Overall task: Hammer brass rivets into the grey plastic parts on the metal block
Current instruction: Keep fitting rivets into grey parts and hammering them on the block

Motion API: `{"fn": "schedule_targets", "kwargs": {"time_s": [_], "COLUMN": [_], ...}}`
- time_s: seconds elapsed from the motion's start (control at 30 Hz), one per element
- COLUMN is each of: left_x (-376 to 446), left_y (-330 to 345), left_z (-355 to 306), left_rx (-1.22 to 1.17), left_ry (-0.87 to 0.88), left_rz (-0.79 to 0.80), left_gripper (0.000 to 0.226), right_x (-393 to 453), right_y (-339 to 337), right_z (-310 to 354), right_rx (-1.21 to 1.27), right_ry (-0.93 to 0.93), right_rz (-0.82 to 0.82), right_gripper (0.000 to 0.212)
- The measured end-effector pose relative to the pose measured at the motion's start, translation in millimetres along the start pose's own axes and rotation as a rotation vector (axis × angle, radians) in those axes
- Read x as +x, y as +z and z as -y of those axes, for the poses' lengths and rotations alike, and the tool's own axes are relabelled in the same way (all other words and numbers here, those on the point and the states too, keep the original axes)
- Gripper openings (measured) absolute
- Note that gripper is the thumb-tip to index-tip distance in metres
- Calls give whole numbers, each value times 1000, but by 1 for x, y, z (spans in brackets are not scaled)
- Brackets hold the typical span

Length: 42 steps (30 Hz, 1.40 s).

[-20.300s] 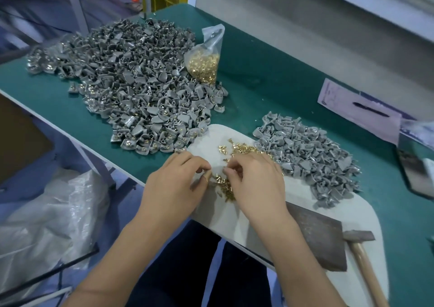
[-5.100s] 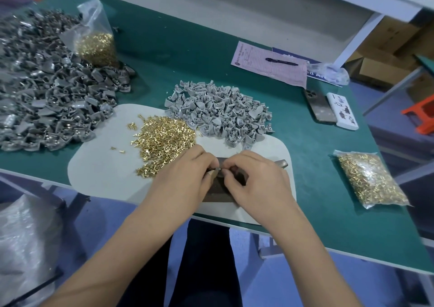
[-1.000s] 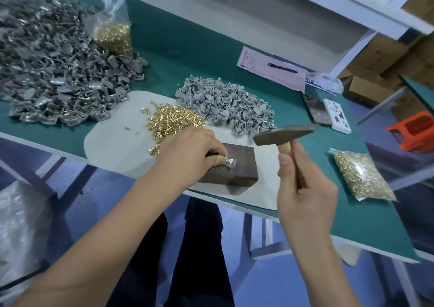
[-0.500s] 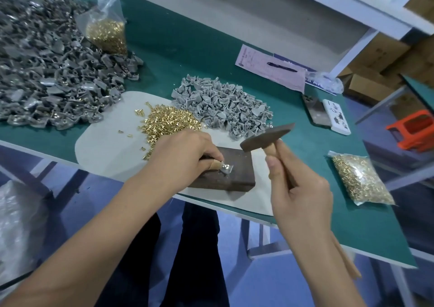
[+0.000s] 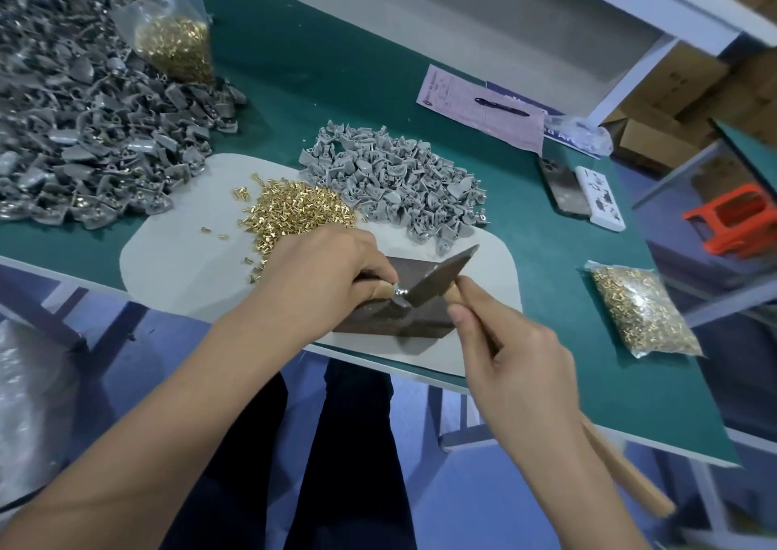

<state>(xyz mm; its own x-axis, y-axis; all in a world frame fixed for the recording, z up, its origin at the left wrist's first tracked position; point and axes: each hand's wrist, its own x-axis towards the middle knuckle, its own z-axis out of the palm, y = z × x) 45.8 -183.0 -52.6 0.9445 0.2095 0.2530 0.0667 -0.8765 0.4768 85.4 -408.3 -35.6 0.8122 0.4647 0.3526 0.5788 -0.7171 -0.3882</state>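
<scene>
A dark metal block (image 5: pixel 414 270) lies on a pale mat (image 5: pixel 176 263) at the table's near edge. My left hand (image 5: pixel 323 270) pinches a small grey plastic part (image 5: pixel 398 291) against the block's top. My right hand (image 5: pixel 511 360) grips the wooden handle of a hammer (image 5: pixel 441 277); its steel head is down at the part, touching or just above it. Loose brass rivets (image 5: pixel 294 213) are heaped on the mat behind my left hand. A pile of unriveted grey parts (image 5: pixel 391 179) lies behind the block.
A large heap of grey parts (image 5: pixel 84 129) fills the table's left, with a bag of rivets (image 5: pixel 176 40) beside it. Another rivet bag (image 5: pixel 643 314) lies right. A paper with a pen (image 5: pixel 483 112), a phone (image 5: pixel 563 192) and a white box (image 5: pixel 599 198) sit at the back right.
The hammer has swung down from its raised position beside the block onto the part. My left hand has kept the part in place on the block.
</scene>
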Motion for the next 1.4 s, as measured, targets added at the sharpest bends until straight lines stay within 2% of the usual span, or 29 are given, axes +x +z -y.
{"fn": "schedule_targets", "kwargs": {"time_s": [0.07,0.23,0.3,0.4,0.43,0.5,0.6,0.73,0.8,0.87,0.9,1.03,1.4], "left_x": [-1,-1,0,3,3,3,4,6,5,5,4,3,-2], "left_y": [0,-2,-3,-4,-5,-6,-6,-8,-7,-6,-6,-6,0], "left_z": [0,-1,-2,-3,-4,-4,-4,-4,-4,-3,-3,-1,-1], "left_rx": [5,19,34,76,88,108,107,126,119,110,107,90,116], "left_ry": [-3,-8,-15,7,18,30,36,43,44,43,43,47,82], "left_rz": [-2,6,13,22,22,24,37,47,42,35,34,24,0], "left_gripper": [12,11,13,16,17,17,16,17,16,14,13,13,15], "right_x": [1,4,1,-2,-1,4,1,-4,-1,-1,-3,-8,-7], "right_y": [-4,-7,-1,5,2,-3,-2,2,-1,-1,0,9,11], "right_z": [0,9,13,16,15,13,15,18,15,15,16,18,11], "right_rx": [-14,59,65,6,-25,-22,112,-9,4,139,164,63,31], "right_ry": [-2,26,21,-2,-21,-22,38,-21,-19,26,36,74,68], "right_rz": [-22,-248,-200,-28,-30,-139,-282,-57,-124,-247,-258,-46,-42], "right_gripper": [27,34,31,29,28,29,33,28,27,32,33,29,30]}}
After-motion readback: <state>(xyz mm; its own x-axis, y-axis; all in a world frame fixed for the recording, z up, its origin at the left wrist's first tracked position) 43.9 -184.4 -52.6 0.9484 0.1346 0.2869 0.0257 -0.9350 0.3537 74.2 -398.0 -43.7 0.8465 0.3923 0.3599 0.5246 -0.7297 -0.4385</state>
